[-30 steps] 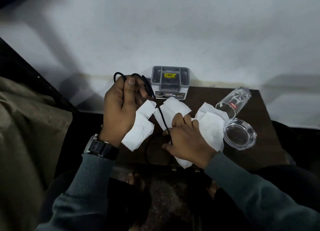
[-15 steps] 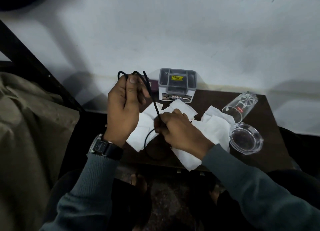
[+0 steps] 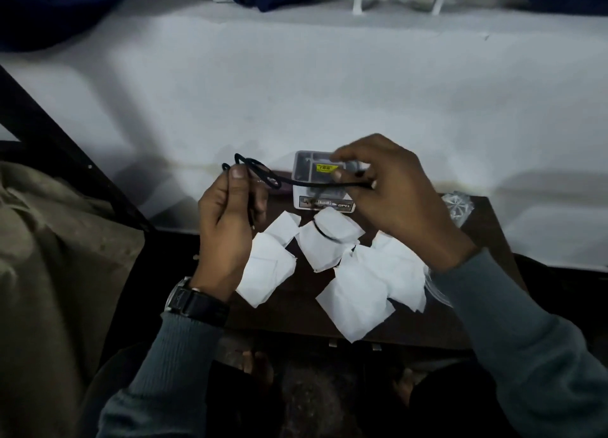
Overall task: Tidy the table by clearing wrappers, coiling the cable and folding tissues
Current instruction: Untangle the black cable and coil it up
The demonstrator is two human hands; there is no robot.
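The left hand (image 3: 227, 227) clutched the looped end of the black cable (image 3: 316, 183), thumb on top. The right hand (image 3: 401, 200) pinched it farther along, the strand stretched between the 2 hands. White tissues (image 3: 269, 266) lay on the counter (image 3: 296, 309) beneath them.

Illumination is dim and cool-toned. The white wall (image 3: 329, 75) is the brightest area; broad soft shadows cross its left centre and right side. The tissues (image 3: 358, 293) read bright, with no surface detail. The right hand (image 3: 401, 207) is motion-blurred. The bottom of the frame is near black. Overall sharpness is low.
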